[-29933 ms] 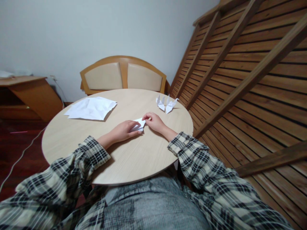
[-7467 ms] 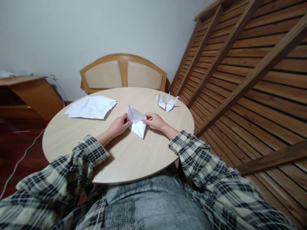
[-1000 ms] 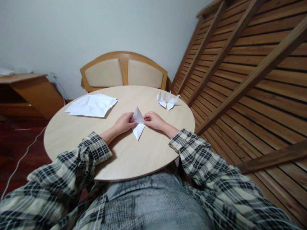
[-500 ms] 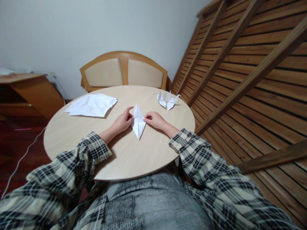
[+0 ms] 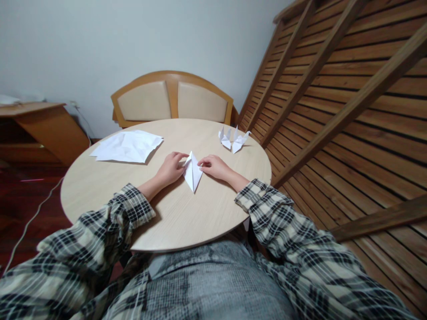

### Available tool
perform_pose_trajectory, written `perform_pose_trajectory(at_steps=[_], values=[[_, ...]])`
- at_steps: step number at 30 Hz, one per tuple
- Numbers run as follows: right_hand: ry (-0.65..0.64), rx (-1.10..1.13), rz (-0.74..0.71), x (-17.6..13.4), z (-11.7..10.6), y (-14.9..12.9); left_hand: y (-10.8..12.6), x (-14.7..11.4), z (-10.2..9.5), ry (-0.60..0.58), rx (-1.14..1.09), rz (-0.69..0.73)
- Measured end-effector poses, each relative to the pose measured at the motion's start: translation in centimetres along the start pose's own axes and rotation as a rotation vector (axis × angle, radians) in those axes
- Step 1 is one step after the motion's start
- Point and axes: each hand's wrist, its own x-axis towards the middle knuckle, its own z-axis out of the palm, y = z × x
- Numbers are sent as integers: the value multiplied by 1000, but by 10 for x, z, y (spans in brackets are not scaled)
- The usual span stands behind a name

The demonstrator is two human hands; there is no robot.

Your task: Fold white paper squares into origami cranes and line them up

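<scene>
A white folded paper (image 5: 192, 175), shaped like a narrow diamond with a centre crease, lies on the table between my two hands. Its lower point faces me. My left hand (image 5: 172, 168) pinches the paper's left edge, with thumb and index finger closed near a raised flap. On the opposite side, my right hand (image 5: 213, 166) has its fingertips closed on the right edge. Two finished paper cranes (image 5: 225, 138) stand side by side farther back on the right.
The round pale wooden table (image 5: 200, 222) is in front of me. White paper sheets (image 5: 128, 146) lie at its back left. Behind it stands a padded bench back (image 5: 173, 95). A slatted wooden panel (image 5: 350, 111) rises on the right, and a desk (image 5: 50, 124) is at the left.
The paper's upper point has come down a little and the centre looks different, with a flap lifted at the left. My left fingers have shifted slightly toward the top.
</scene>
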Motion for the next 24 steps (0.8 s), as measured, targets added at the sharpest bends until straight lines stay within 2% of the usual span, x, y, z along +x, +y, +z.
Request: perform_pose_trajectory(at_steps=[9,16,24], values=[[-14,-37,5,1,0,2,9,3,-6,-153,52,68],[-16,-8,-15,1,0,2,22,-1,-11,-181,105,90],[36,13,-26,-1,-2,-3,20,-5,-12,-238,104,130]])
